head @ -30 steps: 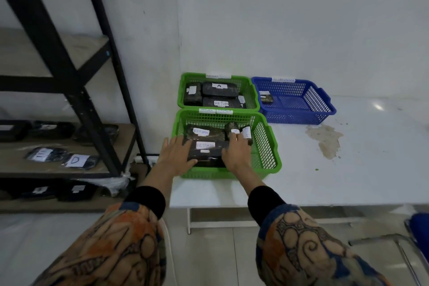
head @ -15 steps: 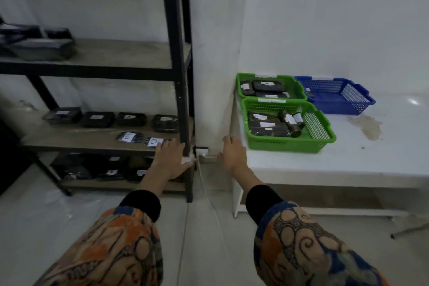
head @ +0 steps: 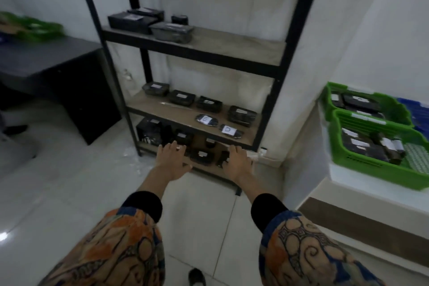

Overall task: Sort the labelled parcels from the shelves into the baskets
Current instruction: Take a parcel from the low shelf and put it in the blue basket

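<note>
A black metal shelving unit [head: 197,52] stands ahead, holding several black labelled parcels. On the middle shelf lie a parcel marked E [head: 206,120] and one marked D [head: 229,131]. More black parcels [head: 200,156] sit on the bottom shelf. My left hand [head: 170,160] and my right hand [head: 238,162] are stretched out in front of the bottom shelf, fingers spread, holding nothing. At the right, two green baskets [head: 371,170] hold black parcels on a white table, with a blue basket [head: 415,104] behind them.
A dark desk [head: 53,62] stands at the left with a green basket [head: 39,28] on top. The white table's corner [head: 343,183] juts out at the right. Pale floor tiles lie between me and the shelves. My shoe [head: 196,277] shows at the bottom.
My view has swung left from the baskets to the shelving unit. Both hands left the near green basket and now reach out before the bottom shelf, still holding nothing.
</note>
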A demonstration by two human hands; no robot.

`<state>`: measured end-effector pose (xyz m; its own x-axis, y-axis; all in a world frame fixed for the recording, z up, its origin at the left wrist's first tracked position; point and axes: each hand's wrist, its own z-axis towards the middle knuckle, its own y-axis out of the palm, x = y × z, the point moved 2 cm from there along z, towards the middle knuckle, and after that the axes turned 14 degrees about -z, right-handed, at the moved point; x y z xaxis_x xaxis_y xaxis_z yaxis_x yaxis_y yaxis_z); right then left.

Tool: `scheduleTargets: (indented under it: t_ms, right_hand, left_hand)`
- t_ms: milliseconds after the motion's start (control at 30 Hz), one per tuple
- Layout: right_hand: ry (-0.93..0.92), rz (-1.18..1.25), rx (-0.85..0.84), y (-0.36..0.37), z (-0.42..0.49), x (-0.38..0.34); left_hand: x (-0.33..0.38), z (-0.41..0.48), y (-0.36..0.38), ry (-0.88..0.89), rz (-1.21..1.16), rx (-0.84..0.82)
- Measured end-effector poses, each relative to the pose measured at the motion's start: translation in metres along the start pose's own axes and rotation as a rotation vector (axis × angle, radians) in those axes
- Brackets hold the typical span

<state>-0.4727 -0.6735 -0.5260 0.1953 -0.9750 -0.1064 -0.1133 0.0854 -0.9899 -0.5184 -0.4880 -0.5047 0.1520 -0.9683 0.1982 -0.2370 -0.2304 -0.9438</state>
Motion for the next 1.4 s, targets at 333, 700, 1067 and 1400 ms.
scheduleTargets:
  t_ms: [333,700,1067,1400]
  right_hand:
    - [-0.057,0.040,-0.092,0.058,0.100,-0.135]
    - [0.015,0.020,-0.183,0.084,0.176,-0.240]
    - [0.263,0.045,-0.211,0.156,0.253,-0.295]
    - [0.355,0.118,-0.195,0.304,0.360,-0.282]
  left_hand:
    - [-0.156,0.070,-0.018,-0.064,-0.015,-0.048]
    - [-0.265,0.154,-0.045,0.008,-0.041,-0.142]
    - [-0.347,0.289,-0.014,0.225,0.001,-0.237]
    - [-0.385,0.426,0.112,0.268,-0.068,-0.258]
